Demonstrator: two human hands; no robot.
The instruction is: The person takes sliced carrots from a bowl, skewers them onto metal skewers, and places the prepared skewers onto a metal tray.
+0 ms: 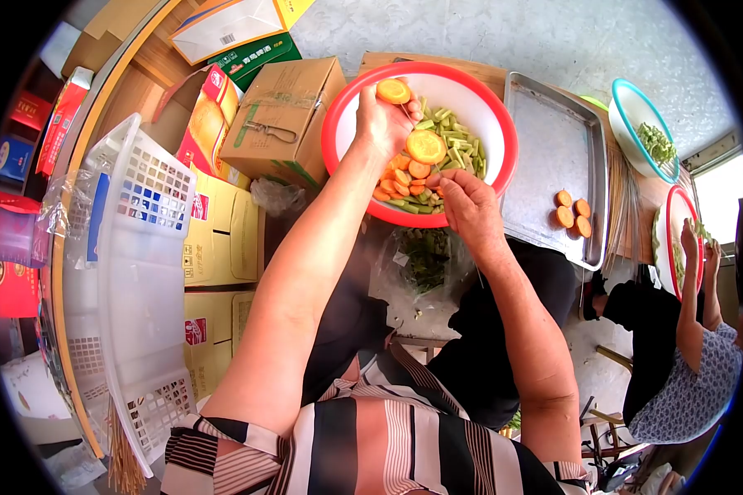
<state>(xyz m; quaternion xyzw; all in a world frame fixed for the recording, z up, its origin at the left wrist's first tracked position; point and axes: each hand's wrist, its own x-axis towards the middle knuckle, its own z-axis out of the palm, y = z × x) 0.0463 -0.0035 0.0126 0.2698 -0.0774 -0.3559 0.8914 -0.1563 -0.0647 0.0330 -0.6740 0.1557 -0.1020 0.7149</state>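
Over a red-rimmed white bowl (504, 165), my left hand (380, 124) is closed around a yellow-orange carrot slice (393, 91) at its fingertips. A larger carrot slice (425, 147) shows between my two hands; whether a skewer runs through it I cannot make out. My right hand (473, 206) is pinched at the bowl's near right side, beside the slices, and what its fingertips hold is hidden. Inside the bowl lie orange carrot pieces (400, 177) on the near left and cut green stalks (464, 148) on the far right.
Right of the bowl, a metal tray (545, 157) holds several carrot pieces (582, 206). Thin sticks (625, 206) lie beyond it, near a blue-rimmed bowl (637, 124). A co-worker (685, 363) handles greens at far right. Cardboard boxes (281, 124) and a white basket (132, 289) stand left.
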